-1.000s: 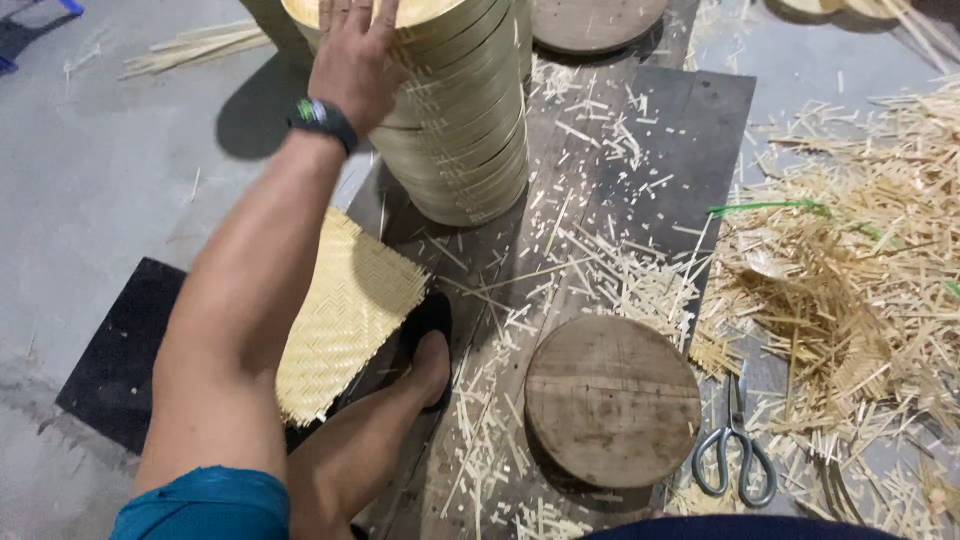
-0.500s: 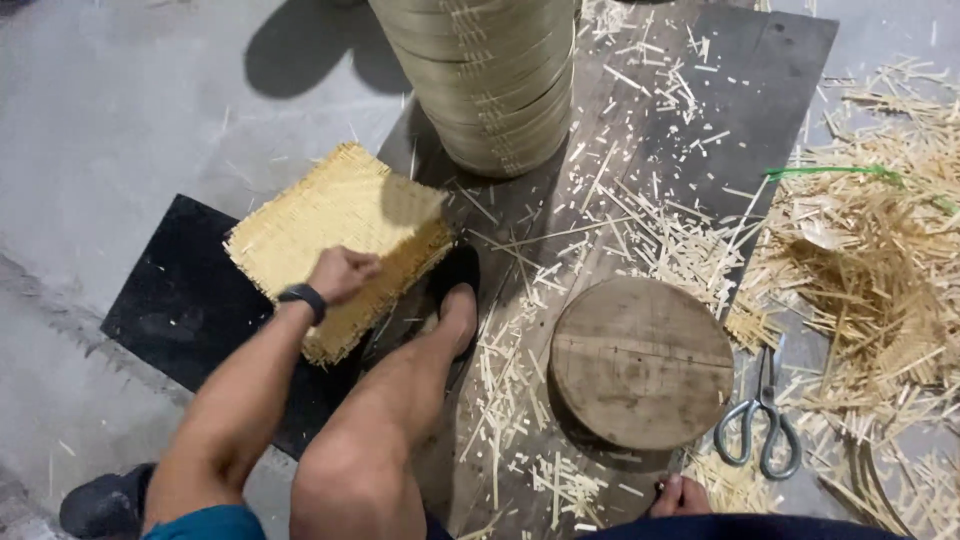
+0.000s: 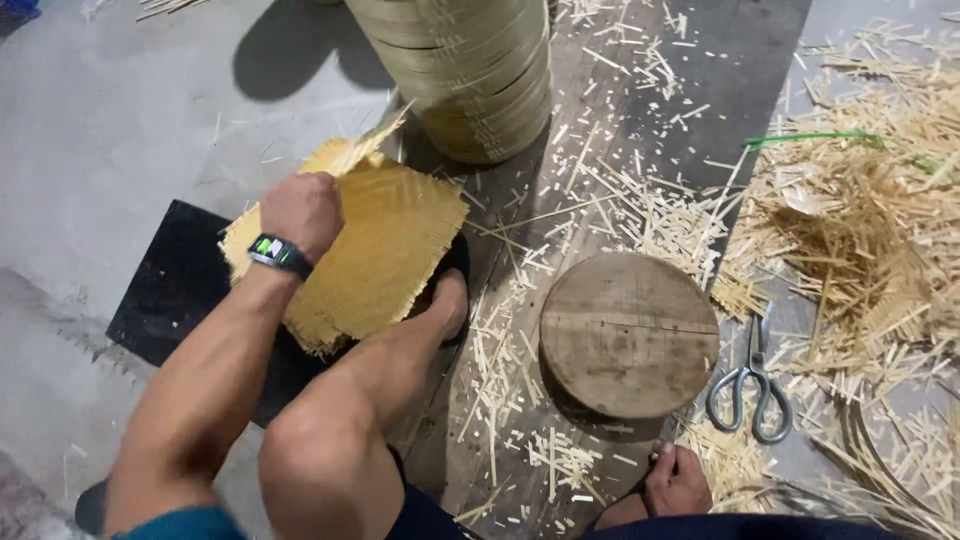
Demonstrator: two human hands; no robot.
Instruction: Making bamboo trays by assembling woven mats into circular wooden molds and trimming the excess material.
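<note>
Left fingers (image 3: 300,205) behind woven mat (image 3: 385,250)

I see even, fairly bright light from above, a soft shadow left of the stack (image 3: 470,70) on the grey floor (image 3: 110,130), no glare, slight motion blur on my left hand (image 3: 302,212), straw (image 3: 860,230) detail smeared, mild edge stretch.

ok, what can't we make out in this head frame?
- Left hand fingers: curled into the woven bamboo mat, so the grip is hidden.
- Right hand: not in view.
- Stack of bamboo rings: top cut off by the frame edge.
- Black mat: mostly covered by the woven mat, arm and leg.
</note>
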